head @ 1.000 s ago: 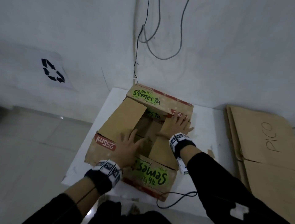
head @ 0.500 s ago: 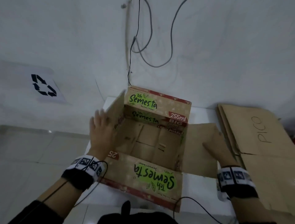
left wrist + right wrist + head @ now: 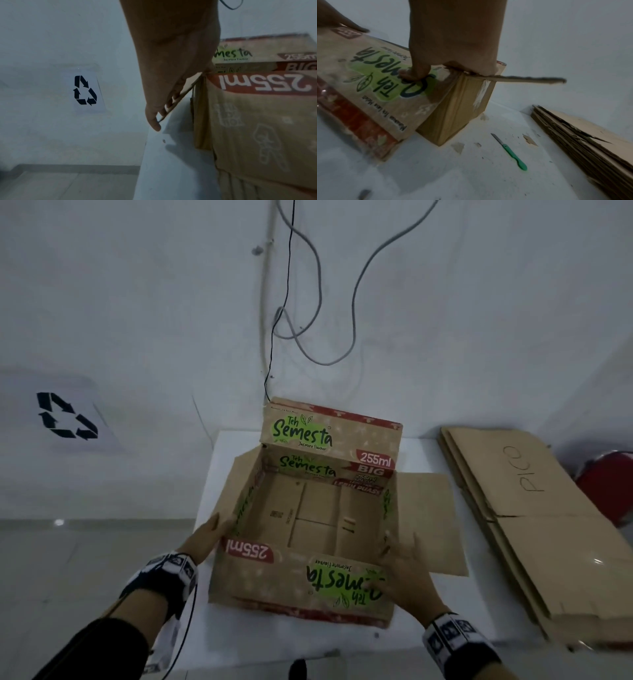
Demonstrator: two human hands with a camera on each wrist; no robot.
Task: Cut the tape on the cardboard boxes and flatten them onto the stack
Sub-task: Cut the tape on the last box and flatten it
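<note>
An open brown "Teh Semesta" cardboard box (image 3: 318,518) stands on the white table (image 3: 445,607), all its top flaps folded out. My left hand (image 3: 213,530) is at the box's near left corner, and its fingers (image 3: 169,104) curl round the edge of the left flap. My right hand (image 3: 399,556) grips the near right corner, the thumb (image 3: 412,75) pressing on the printed near flap while the other fingers reach over the edge. The right flap (image 3: 428,518) lies out flat. A green-handled knife (image 3: 513,154) lies on the table right of the box. The stack of flattened cardboard (image 3: 531,508) is further right.
Loose cables (image 3: 308,330) hang on the white wall behind the table. A recycling sign (image 3: 66,419) is on the wall at left. A red object (image 3: 606,484) sits behind the stack. Small cardboard scraps (image 3: 529,139) lie on the table near the knife.
The side flaps were pulled open and outward. Both hands have since come back from the spread flaps to the box's near corners, and the right flap now lies flat.
</note>
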